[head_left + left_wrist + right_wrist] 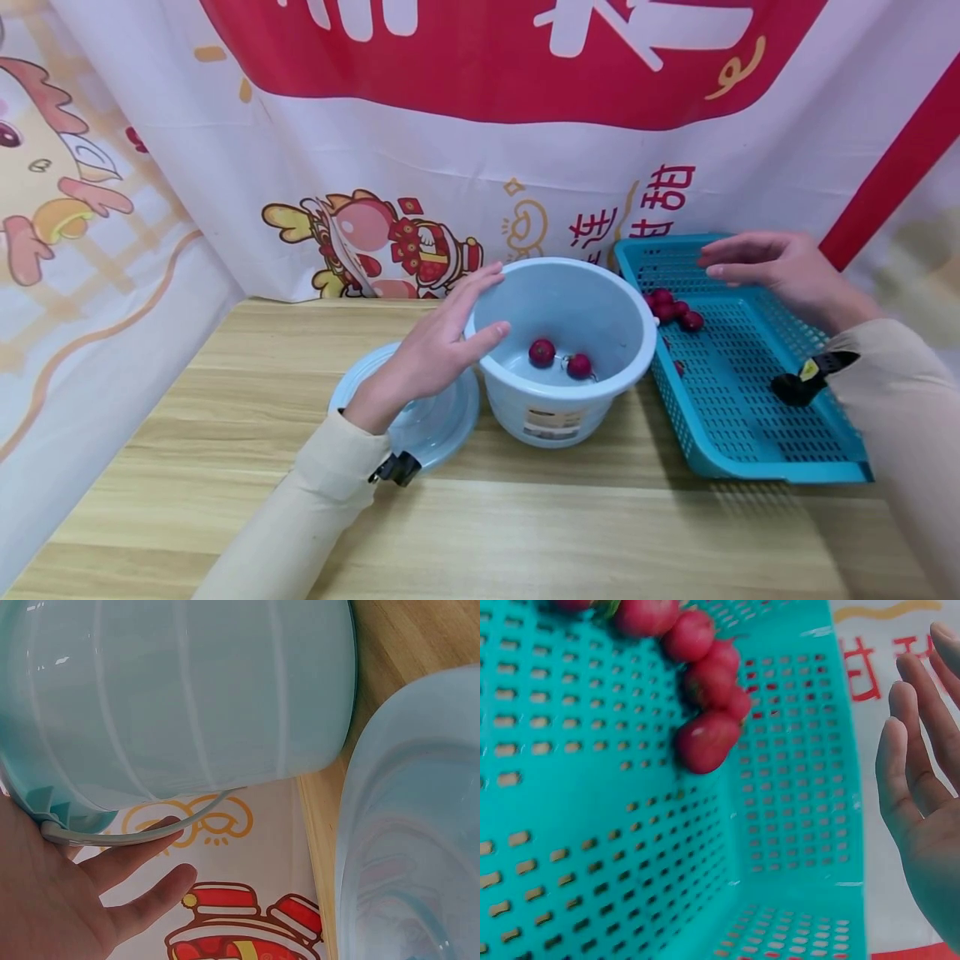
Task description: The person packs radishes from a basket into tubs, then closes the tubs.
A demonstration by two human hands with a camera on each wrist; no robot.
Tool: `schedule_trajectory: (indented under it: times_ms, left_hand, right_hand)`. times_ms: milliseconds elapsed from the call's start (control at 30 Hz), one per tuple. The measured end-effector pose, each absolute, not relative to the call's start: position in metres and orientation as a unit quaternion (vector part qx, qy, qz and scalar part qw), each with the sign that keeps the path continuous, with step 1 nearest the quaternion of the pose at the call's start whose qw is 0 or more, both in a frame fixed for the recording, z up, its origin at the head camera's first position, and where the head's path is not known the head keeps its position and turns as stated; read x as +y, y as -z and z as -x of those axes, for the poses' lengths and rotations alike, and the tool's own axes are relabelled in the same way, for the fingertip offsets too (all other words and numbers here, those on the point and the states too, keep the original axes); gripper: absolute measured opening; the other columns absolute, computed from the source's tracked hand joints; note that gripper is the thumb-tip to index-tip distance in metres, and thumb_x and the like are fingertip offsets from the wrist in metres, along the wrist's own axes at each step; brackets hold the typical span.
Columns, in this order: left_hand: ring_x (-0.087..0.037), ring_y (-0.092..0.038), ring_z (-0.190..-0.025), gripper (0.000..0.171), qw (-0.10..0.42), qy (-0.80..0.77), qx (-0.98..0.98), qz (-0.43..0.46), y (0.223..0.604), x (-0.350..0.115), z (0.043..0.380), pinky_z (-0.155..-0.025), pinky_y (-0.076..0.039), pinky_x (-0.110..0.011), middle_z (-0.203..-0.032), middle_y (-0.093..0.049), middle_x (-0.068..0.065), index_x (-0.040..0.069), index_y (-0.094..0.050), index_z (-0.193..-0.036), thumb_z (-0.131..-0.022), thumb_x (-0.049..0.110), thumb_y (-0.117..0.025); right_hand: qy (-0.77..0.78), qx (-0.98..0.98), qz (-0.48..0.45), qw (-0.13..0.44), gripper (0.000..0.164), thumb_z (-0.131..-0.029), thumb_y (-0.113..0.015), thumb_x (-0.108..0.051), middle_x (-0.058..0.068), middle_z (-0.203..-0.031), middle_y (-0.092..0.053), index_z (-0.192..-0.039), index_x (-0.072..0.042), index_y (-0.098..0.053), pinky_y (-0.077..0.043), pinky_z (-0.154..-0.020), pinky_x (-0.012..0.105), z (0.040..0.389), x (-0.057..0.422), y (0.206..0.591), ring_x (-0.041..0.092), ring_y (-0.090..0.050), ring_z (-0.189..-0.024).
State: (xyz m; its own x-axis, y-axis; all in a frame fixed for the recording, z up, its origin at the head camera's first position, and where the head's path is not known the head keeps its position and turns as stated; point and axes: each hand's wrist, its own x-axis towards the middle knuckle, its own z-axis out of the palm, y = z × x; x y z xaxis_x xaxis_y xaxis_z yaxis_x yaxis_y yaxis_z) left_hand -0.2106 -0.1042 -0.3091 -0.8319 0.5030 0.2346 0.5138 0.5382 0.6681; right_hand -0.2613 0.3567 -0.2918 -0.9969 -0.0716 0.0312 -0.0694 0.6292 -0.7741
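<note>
A light blue bucket [502, 400] stands upright on the table with two red radishes [542, 352] on its bottom. My left hand [442, 342] is at the bucket's left rim, its fingers extended along the outside. In the left wrist view, the bucket's handle [150, 836] hangs down the side, across those fingers. Over the back of a teal perforated basket [738, 375] hovers my right hand [787, 271], fingers loosely bent and holding nothing. More red radishes [705, 742] lie clustered along the basket's side nearest the bucket.
A round light blue lid [442, 417] lies on the table left of the bucket, partly under my left forearm. Behind everything hangs a printed white and red cloth [450, 150]. The wooden table [525, 533] extends in front of the bucket.
</note>
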Motion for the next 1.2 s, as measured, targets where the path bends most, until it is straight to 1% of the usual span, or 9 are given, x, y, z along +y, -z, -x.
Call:
schedule_trajectory:
  times_ms: [200,333,500,633,700,833,1000,1100,1200]
  left_hand:
    - [-0.021,-0.028,-0.163,0.074,0.007,0.384,-0.876,0.292,0.309,-0.104,0.211,-0.123,-0.035,-0.068,-0.178,-0.018,0.015,0.028,-0.027,-0.168,-0.104,0.056,-0.050]
    - [-0.021,-0.028,-0.163,0.074,0.007,0.384,-0.876,0.292,0.309,-0.104,0.210,-0.123,-0.035,-0.068,-0.177,-0.018,0.017,0.029,-0.027,-0.168,-0.104,0.056,-0.051]
    - [-0.021,-0.029,-0.162,0.074,0.006,0.383,-0.876,0.292,0.309,-0.103,0.210,-0.123,-0.036,-0.068,-0.177,-0.018,0.016,0.028,-0.027,-0.169,-0.103,0.055,-0.051]
    - [-0.021,-0.029,-0.162,0.075,0.004,0.385,-0.876,0.291,0.309,-0.104,0.210,-0.123,-0.036,-0.067,-0.177,-0.018,0.016,0.027,-0.028,-0.169,-0.103,0.055,-0.051]
    - [-0.021,-0.029,-0.162,0.075,0.003,0.385,-0.876,0.291,0.309,-0.104,0.209,-0.123,-0.035,-0.067,-0.177,-0.018,0.017,0.026,-0.028,-0.169,-0.103,0.055,-0.051]
    - [-0.020,-0.028,-0.163,0.075,0.003,0.385,-0.876,0.290,0.309,-0.104,0.209,-0.124,-0.034,-0.067,-0.177,-0.018,0.018,0.026,-0.028,-0.168,-0.103,0.055,-0.051]
    - [-0.020,-0.028,-0.163,0.074,0.004,0.383,-0.877,0.290,0.309,-0.104,0.210,-0.124,-0.034,-0.067,-0.177,-0.018,0.018,0.027,-0.028,-0.168,-0.104,0.055,-0.050]
    - [-0.020,-0.029,-0.162,0.074,0.006,0.384,-0.877,0.290,0.309,-0.104,0.210,-0.124,-0.034,-0.067,-0.177,-0.018,0.017,0.027,-0.027,-0.169,-0.104,0.055,-0.050]
    - [-0.021,-0.029,-0.162,0.074,0.007,0.382,-0.877,0.291,0.309,-0.104,0.211,-0.124,-0.035,-0.067,-0.177,-0.018,0.017,0.028,-0.027,-0.169,-0.104,0.056,-0.050]
  right_hand:
    - [0.427,0.903,0.031,0.030,0.066,-0.095,-0.079,-0.042,-0.029,-0.118,-0.066,-0.152,-0.017,-0.057,-0.062,-0.083,0.025,0.265,0.359,0.304,-0.002,-0.065,-0.108]
    - [0.417,0.908,0.025,0.038,0.072,-0.094,-0.078,-0.047,-0.024,-0.124,-0.064,-0.154,-0.017,-0.054,-0.062,-0.084,0.026,0.267,0.361,0.309,0.004,-0.063,-0.113]
    - [0.399,0.915,0.005,0.067,0.079,-0.092,-0.075,-0.057,-0.008,-0.140,-0.063,-0.157,-0.019,-0.051,-0.061,-0.092,0.034,0.271,0.366,0.318,0.018,-0.059,-0.123]
    - [0.389,0.917,0.004,0.086,0.074,-0.097,-0.073,-0.051,0.013,-0.154,-0.057,-0.158,-0.015,-0.049,-0.059,-0.097,0.041,0.274,0.367,0.327,0.026,-0.058,-0.129]
    - [0.388,0.917,0.002,0.097,0.071,-0.100,-0.072,-0.045,0.020,-0.158,-0.053,-0.159,-0.012,-0.047,-0.059,-0.099,0.043,0.276,0.366,0.331,0.031,-0.058,-0.131]
    - [0.385,0.915,-0.008,0.119,0.066,-0.103,-0.069,-0.036,0.025,-0.161,-0.047,-0.159,-0.009,-0.046,-0.058,-0.105,0.050,0.279,0.365,0.337,0.039,-0.054,-0.137]
    - [0.377,0.915,-0.022,0.144,0.068,-0.103,-0.070,-0.033,0.029,-0.163,-0.041,-0.160,-0.006,-0.044,-0.053,-0.110,0.060,0.282,0.363,0.340,0.048,-0.039,-0.145]
    - [0.362,0.919,-0.026,0.156,0.070,-0.102,-0.072,-0.034,0.031,-0.162,-0.039,-0.159,-0.004,-0.044,-0.055,-0.105,0.058,0.283,0.362,0.341,0.052,-0.036,-0.145]
    - [0.346,0.924,-0.026,0.164,0.068,-0.102,-0.072,-0.033,0.033,-0.159,-0.042,-0.157,-0.002,-0.046,-0.060,-0.098,0.052,0.284,0.361,0.343,0.052,-0.040,-0.141]
